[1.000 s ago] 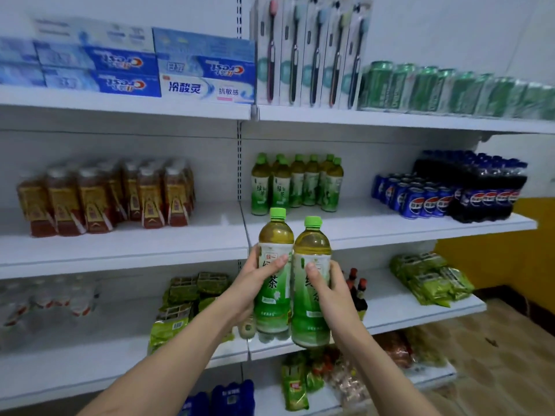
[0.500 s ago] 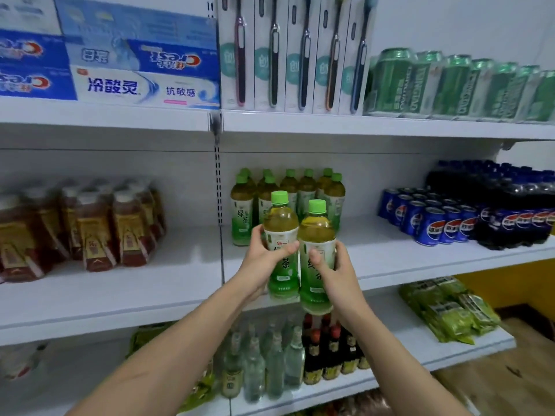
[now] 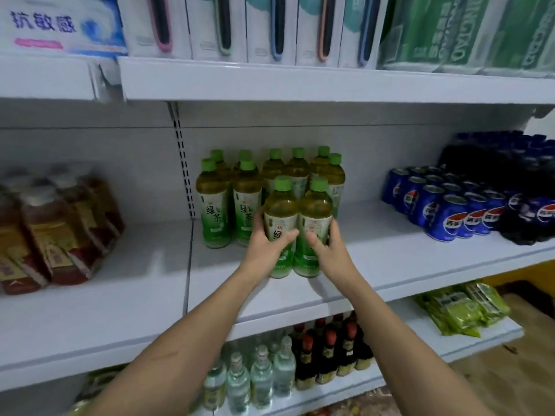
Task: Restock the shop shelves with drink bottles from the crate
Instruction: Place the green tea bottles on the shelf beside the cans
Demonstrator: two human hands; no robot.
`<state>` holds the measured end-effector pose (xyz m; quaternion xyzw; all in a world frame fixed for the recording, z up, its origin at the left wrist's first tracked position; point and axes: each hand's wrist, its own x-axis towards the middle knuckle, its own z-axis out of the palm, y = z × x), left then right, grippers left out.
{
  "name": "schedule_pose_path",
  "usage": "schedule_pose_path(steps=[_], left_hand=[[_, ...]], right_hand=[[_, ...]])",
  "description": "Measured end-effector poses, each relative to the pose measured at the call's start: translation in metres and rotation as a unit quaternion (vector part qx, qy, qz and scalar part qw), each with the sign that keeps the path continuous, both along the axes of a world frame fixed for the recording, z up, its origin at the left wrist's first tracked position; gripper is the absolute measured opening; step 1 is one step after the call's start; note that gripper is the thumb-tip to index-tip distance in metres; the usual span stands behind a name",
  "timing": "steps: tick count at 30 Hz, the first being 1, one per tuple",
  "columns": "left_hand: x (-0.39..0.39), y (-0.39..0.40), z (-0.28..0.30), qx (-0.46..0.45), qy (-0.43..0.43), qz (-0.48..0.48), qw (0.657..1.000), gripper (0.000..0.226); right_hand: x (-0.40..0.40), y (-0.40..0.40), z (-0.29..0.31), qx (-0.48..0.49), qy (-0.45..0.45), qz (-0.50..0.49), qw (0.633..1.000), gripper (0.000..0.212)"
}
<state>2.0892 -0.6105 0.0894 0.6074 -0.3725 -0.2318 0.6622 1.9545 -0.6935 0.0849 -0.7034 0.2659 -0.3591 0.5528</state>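
head view, middle shelf (image 3: 375,253). two green tea bottles stood upright and side by side, touching each other, on the white shelf surface in front of a cluster of like bottles (image 3: 246,199). the left hand (image 3: 264,250) gripped the left bottle (image 3: 280,211) around its label, fingers behind and thumb curled across the front. the right hand (image 3: 330,250) gripped the right bottle (image 3: 315,214) in the same manner, thumb on the label front, fingers wrapped round the far side. whether the bottle bases rested fully on the shelf or were held just above it could not be told. to the right of the tea stood blue cola cans (image 3: 444,211) and dark cola bottles (image 3: 516,181); to the left, wrapped packs of amber drinks (image 3: 60,229). the shelf above carried boxed toothbrushes (image 3: 270,28). the shelf below held clear bottles (image 3: 261,379) and dark red-capped bottles (image 3: 327,352).
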Motion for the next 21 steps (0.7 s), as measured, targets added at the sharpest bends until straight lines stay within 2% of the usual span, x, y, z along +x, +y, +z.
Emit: schedule_pose_path(steps=[4, 6, 8, 11, 15, 21], left_hand=[[0.01, -0.003, -0.029, 0.083, -0.098, 0.003, 0.992, 0.091], [0.02, -0.003, -0.037, 0.154, -0.172, 0.037, 0.972, 0.1], [0.025, -0.008, -0.036, 0.188, -0.194, 0.054, 0.961, 0.103], [0.023, -0.018, -0.029, 0.177, -0.191, 0.077, 0.962, 0.099], [0.015, -0.036, -0.035, 0.15, -0.185, 0.184, 0.954, 0.082], [-0.003, -0.056, -0.032, 0.121, -0.203, 0.285, 0.929, 0.059]], right_hand=[[-0.004, -0.02, -0.022, -0.075, 0.125, -0.016, 0.989, 0.046], [-0.003, -0.022, -0.022, -0.077, 0.133, -0.037, 0.987, 0.041], [0.004, -0.03, -0.02, -0.07, 0.131, -0.061, 0.987, 0.043], [0.016, -0.04, -0.021, -0.08, 0.138, -0.096, 0.982, 0.046], [0.032, -0.05, -0.024, -0.089, 0.107, -0.13, 0.982, 0.039], [0.051, -0.062, -0.027, -0.078, 0.064, -0.121, 0.987, 0.029]])
